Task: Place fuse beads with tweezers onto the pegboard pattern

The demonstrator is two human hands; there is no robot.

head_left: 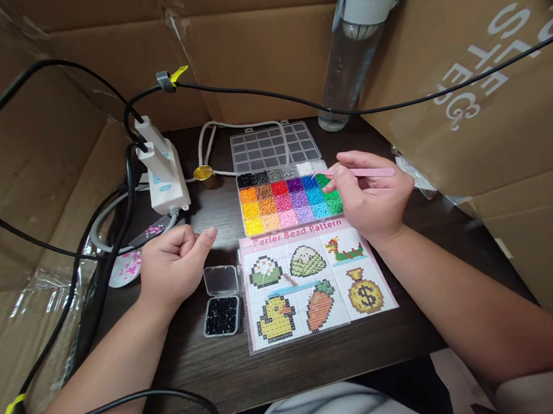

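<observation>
My right hand (374, 193) pinches pink tweezers (374, 172), whose tips reach over the bead box (247, 236) near its white and blue compartments. Whether a bead is between the tips is too small to tell. Sorted by colour, small beads fill the box, and its clear divided lid (276, 146) lies folded back. My left hand (173, 263) rests as a loose fist on the table, thumb sticking out, left of the Perler bead pattern sheet (388, 287). A clear pegboard (299, 339) appears to cover part of the sheet. Beside it stands an open small case of black beads (222, 316).
A white power strip (166, 177) with plugs and black cables (248, 93) occupies the left and crosses above. Behind are a small gold cup (204, 176) and a clear water bottle (351, 61). Cardboard walls (264, 55) enclose the dark table (189, 373).
</observation>
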